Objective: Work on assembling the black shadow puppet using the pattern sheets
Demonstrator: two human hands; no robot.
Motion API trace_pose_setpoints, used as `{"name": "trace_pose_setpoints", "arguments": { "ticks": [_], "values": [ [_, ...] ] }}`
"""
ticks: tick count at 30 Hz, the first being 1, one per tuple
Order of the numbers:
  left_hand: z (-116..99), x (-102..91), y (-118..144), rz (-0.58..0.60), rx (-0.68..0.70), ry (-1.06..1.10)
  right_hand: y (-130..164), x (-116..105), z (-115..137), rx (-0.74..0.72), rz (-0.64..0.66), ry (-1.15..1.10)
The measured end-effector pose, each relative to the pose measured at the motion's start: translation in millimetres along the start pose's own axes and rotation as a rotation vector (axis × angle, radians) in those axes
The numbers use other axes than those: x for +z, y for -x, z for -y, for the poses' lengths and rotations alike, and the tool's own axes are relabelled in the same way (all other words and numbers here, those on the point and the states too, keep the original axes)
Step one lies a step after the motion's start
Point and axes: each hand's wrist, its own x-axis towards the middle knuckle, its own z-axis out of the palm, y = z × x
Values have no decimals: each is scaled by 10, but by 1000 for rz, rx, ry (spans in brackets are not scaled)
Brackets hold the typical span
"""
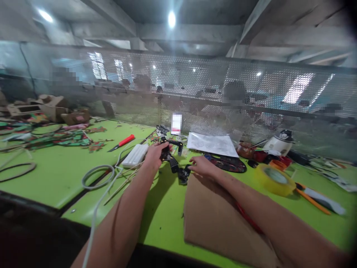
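Note:
My left hand is closed around a black jointed mechanical arm with small gold-coloured screws, held just over the green table. One segment of the arm reaches right from the top of my grip, and another slants down to a black end piece. At that lower end, the bent fingers of my right hand are closed on its edge; exactly what they pinch is too small to see. Under my right forearm lies a brown cardboard sheet.
A white power strip, coiled cable and red-handled knife lie left. Right are a paint palette, yellow tape roll and orange cutter. Behind stand a lit phone and perforated screen.

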Motion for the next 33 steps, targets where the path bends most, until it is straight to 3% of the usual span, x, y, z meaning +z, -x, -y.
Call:
{"name": "trace_pose_setpoints", "arguments": {
  "ticks": [8,15,20,26,33],
  "values": [
    [138,155,102,73,-35,-79,-270,144,-73,94,64,-306],
    [59,112,20,-20,64,-40,-125,-127,-340,117,12,-833],
    [69,88,-23,-84,117,-41,-4,-272,-448,146,-132,-1016],
    [155,142,22,3,97,-123,46,-170,-191,70,-258,-1031],
    [166,253,149,255,-19,-169,-82,-175,240,-17,-480,-809]
  ]
}}
